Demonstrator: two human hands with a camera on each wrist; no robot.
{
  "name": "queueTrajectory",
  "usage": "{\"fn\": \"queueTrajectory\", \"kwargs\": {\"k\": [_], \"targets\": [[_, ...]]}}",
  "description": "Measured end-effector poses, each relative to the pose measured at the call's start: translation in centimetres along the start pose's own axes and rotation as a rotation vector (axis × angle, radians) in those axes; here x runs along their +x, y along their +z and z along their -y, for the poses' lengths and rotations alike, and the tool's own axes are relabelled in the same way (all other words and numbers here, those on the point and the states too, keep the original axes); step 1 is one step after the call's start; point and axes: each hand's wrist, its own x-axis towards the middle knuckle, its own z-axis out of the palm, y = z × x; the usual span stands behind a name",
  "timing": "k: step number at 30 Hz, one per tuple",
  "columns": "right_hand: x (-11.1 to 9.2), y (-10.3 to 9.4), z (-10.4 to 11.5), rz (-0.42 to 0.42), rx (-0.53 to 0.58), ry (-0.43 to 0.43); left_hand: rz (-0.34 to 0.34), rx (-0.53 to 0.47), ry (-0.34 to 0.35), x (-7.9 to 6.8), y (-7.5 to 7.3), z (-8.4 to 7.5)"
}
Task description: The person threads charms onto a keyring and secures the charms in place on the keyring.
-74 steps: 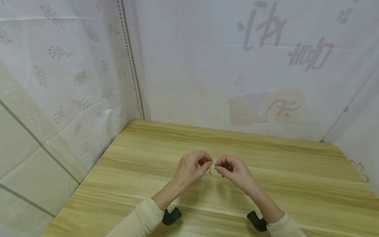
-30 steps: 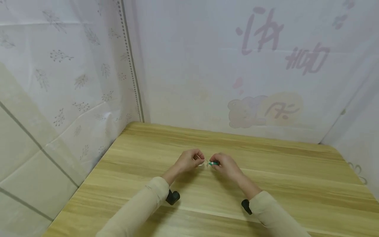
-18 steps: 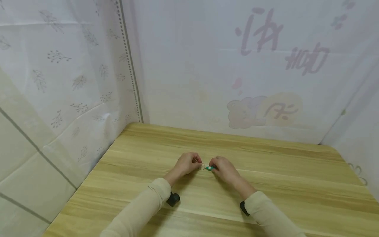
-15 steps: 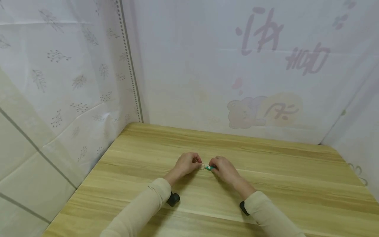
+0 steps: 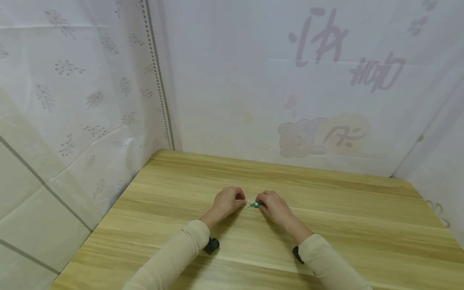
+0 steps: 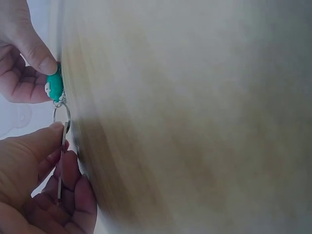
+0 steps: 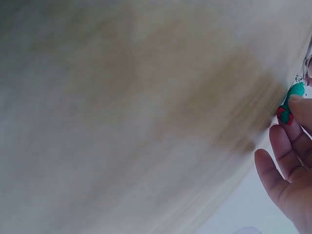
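Over the middle of the table, my left hand [image 5: 226, 202] pinches a metal key ring [image 5: 248, 204] with thumb and fingers. A thin flat metal piece [image 6: 63, 141], seen edge-on and looking like a key, lies between the left fingers in the left wrist view. My right hand [image 5: 275, 207] grips a small green charm [image 6: 55, 87] with a white patch. The charm's far end shows red in the right wrist view. A short chain [image 6: 62, 100] links charm and ring, which stretch in a line between the two hands.
The wood-grain table [image 5: 174, 189] spreads under both hands. Pale printed curtains [image 5: 224, 80] hang behind it and at both sides. Black wrist-worn pieces [image 5: 212, 245] sit beneath the forearms.
Both hands have moved slightly left and wrists farther forward over the table. The green charm, hidden at first, has come into view. Over the last half second the hands stay nearly still.
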Motion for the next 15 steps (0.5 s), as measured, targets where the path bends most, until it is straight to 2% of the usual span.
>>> {"fn": "queueTrajectory", "kwargs": {"k": [8, 15], "targets": [[-0.24, -0.02, -0.06, -0.008, -0.006, -0.021, -0.035, 0.045, -0.012, -0.25, 0.08, 0.17], [-0.32, -0.14, -0.02, 0.009, 0.0, 0.009, -0.065, 0.088, -0.025, -0.66, -0.14, 0.2]]}}
